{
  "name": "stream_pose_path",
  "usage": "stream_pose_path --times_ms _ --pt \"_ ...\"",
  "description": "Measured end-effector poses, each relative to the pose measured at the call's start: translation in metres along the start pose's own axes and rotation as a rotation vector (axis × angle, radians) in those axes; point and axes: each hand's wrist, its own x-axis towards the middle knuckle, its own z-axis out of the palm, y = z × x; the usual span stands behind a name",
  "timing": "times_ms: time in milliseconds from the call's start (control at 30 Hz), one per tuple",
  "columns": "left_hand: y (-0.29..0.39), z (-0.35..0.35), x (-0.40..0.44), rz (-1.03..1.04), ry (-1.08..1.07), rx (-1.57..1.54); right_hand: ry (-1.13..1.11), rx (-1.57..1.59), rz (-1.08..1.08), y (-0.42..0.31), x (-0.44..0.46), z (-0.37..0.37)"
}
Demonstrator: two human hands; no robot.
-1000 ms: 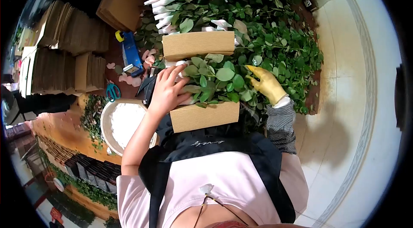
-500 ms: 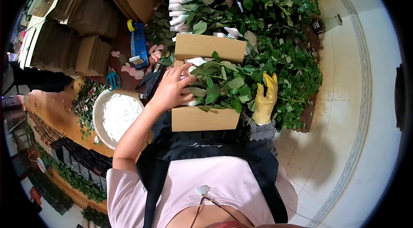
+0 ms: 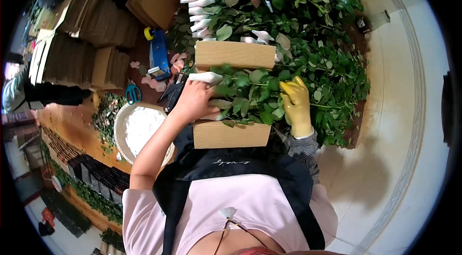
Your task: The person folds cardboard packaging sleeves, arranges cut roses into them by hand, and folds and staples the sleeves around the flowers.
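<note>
My bare left hand (image 3: 195,103) rests at the head end of a bundle of roses, thumb and fingers apart. A rose head in a white net sleeve (image 3: 206,78) lies over its fingertips and hides part of them. My right hand (image 3: 297,105), in a yellow rubber glove, is closed around a rose stem among the leaves. The leafy bundle (image 3: 250,96) lies between the two raised flaps of a corrugated cardboard wrapper, the far flap (image 3: 236,55) and the near flap (image 3: 231,135).
A large pile of leafy roses (image 3: 308,24) fills the back and right. To the left are a tub of white net sleeves (image 3: 142,127), teal scissors (image 3: 133,93), a blue tape dispenser (image 3: 158,55), a black stapler (image 3: 174,92) and stacked cardboard (image 3: 72,57).
A net-sleeved rose head now lies across my left fingers, which have drawn lower. My right hand has shifted slightly right, and its raised fingers have folded leftward onto the stem.
</note>
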Motion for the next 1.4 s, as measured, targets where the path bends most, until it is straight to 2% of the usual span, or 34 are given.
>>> stream_pose_path --times_ms 33,67,100,133,200,267,333,400,433,533,600,667,733,767,800,867,933,1000,1067,1100,1167,1233,1267,1400 --pt "-0.001 -0.003 0.003 -0.024 -0.112 0.023 -0.013 -0.091 0.050 0.002 -0.003 0.008" --pt "0.000 0.000 0.004 -0.005 -0.123 0.028 -0.031 -0.182 0.103 0.001 -0.006 0.017" --pt "0.001 0.006 0.003 0.044 0.054 -0.027 0.014 -0.258 0.115 -0.001 -0.006 0.021" --pt "0.001 0.012 0.001 0.092 0.229 -0.084 -0.037 -0.309 0.205 -0.005 -0.001 0.017" --pt "-0.001 0.026 -0.007 0.129 0.246 -0.093 0.098 -0.366 0.216 -0.003 0.003 0.013" --pt "-0.002 0.037 -0.012 0.001 0.317 -0.111 -0.019 -0.273 0.227 -0.002 0.002 0.012" --pt "-0.004 0.033 -0.007 0.063 0.276 -0.017 0.141 -0.084 0.195 0.001 -0.007 0.022" --pt "0.000 0.017 0.002 0.125 0.125 0.081 0.227 -0.075 0.258 -0.009 -0.012 0.023" --pt "0.003 0.011 0.004 0.143 0.079 0.108 0.248 -0.169 0.280 -0.014 -0.015 0.027" --pt "0.005 0.016 0.014 0.178 0.123 0.101 0.216 -0.249 0.349 -0.018 -0.021 0.042" --pt "0.002 0.018 0.008 0.169 0.118 0.103 0.306 -0.184 0.319 -0.013 -0.022 0.043" --pt "-0.005 0.025 -0.006 0.160 0.113 0.098 0.378 0.090 0.288 -0.007 -0.025 0.035" --pt "-0.017 0.031 -0.028 0.030 0.307 -0.344 0.468 0.159 0.310 -0.012 -0.029 0.018" --pt "-0.021 0.027 -0.040 -0.068 0.316 -0.377 0.442 0.038 0.329 -0.016 -0.028 0.005" --pt "-0.028 0.032 -0.051 -0.082 0.451 -0.409 0.445 0.027 0.327 -0.028 -0.019 -0.011" --pt "-0.053 0.057 -0.073 -0.367 0.505 -0.850 0.202 -0.081 0.110 -0.062 0.004 -0.034" --pt "-0.041 0.037 -0.079 -0.443 0.311 -1.051 0.124 0.214 -0.241 -0.095 0.029 -0.023" --pt "-0.029 0.027 -0.074 -0.499 0.095 -0.983 -0.534 0.141 -0.233 -0.129 0.048 -0.012" --pt "-0.017 0.022 -0.064 -0.399 -0.091 -0.802 -0.673 -0.076 -0.359 -0.124 0.054 0.043" --pt "-0.011 0.012 -0.059 -0.445 -0.158 -0.730 -0.758 -0.119 -0.363 -0.118 0.054 0.057" --pt "-0.011 0.013 -0.057 -0.383 -0.083 -0.716 -0.955 -0.197 -0.389 -0.124 0.073 0.055" --pt "-0.012 0.016 -0.056 -0.275 0.006 -0.714 -1.035 -0.171 -0.365 -0.126 0.082 0.048" --pt "-0.013 0.018 -0.055 -0.293 0.027 -0.729 -1.061 -0.151 -0.351 -0.126 0.084 0.047" --pt "-0.013 0.019 -0.051 -0.227 0.016 -0.670 -1.032 -0.023 -0.329 -0.115 0.084 0.044"
